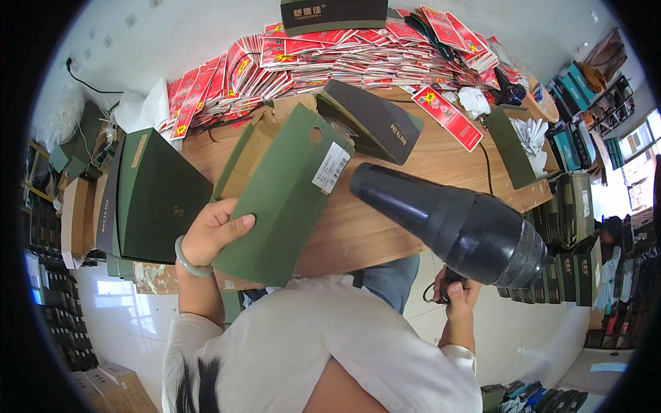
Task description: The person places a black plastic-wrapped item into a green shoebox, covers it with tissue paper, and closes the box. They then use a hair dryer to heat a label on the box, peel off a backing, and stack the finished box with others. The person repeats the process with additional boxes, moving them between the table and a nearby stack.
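My left hand (219,230) grips the near left edge of a green shoebox (279,206), thumb on its outer side and fingers out of sight behind the edge. The box is tilted, its brown inside showing on the left. A white label (332,168) sits on its side near a round hole. In my right hand (460,292) is a black hair dryer (447,220), held by the handle, with its long nozzle pointing left toward the label. A small gap separates the nozzle tip from the box. Behind the box leans a dark lid (372,120) with a green edge.
Red printed cards (344,65) are heaped along the table's (344,237) back, with a dark box (334,17) on top. Green boxes (151,199) stand at the left. An open green box (516,144) holding white paper is at the right. A black cord (487,168) trails nearby.
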Motion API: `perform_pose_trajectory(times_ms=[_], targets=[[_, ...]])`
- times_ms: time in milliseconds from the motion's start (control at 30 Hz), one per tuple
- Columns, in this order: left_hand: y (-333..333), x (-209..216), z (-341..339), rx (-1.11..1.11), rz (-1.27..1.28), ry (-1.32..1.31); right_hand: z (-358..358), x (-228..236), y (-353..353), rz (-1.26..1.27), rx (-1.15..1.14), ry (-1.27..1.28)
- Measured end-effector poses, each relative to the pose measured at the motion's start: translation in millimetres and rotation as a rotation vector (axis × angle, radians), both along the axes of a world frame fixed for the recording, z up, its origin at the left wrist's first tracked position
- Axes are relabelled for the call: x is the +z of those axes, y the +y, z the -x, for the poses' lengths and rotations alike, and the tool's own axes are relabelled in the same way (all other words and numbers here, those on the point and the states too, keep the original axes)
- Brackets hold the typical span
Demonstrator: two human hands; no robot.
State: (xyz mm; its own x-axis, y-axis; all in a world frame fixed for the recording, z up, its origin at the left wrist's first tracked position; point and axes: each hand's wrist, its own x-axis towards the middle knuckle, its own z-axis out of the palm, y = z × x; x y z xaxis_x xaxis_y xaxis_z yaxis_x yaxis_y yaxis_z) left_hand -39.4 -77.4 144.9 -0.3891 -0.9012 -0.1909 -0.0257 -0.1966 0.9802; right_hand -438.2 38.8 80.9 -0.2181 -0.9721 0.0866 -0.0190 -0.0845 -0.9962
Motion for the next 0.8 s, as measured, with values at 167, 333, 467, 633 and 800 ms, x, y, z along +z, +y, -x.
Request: perform_pose_trajectory(times_ms=[167,333,467,633,800], targets=[[2,-3,0,-0.007,-0.026,0.05,-6,-12,-9,0.088,0.058,0.028],[5,0,0,-0.018,-0.064,0.07,-20,2,-19,0.129,0.031,0.127],[8,-2,-1,-0.019,-0.073,0.066,-21,12,-29,0.065,0.116,0.024],[10,0,-3,-0.022,-0.016,0.037,-22,0,-29,0.12,0.017,0.081],[9,-1,-6,-0.027,-0.009,0.033,-12,-17,-19,0.104,0.087,0.107]])
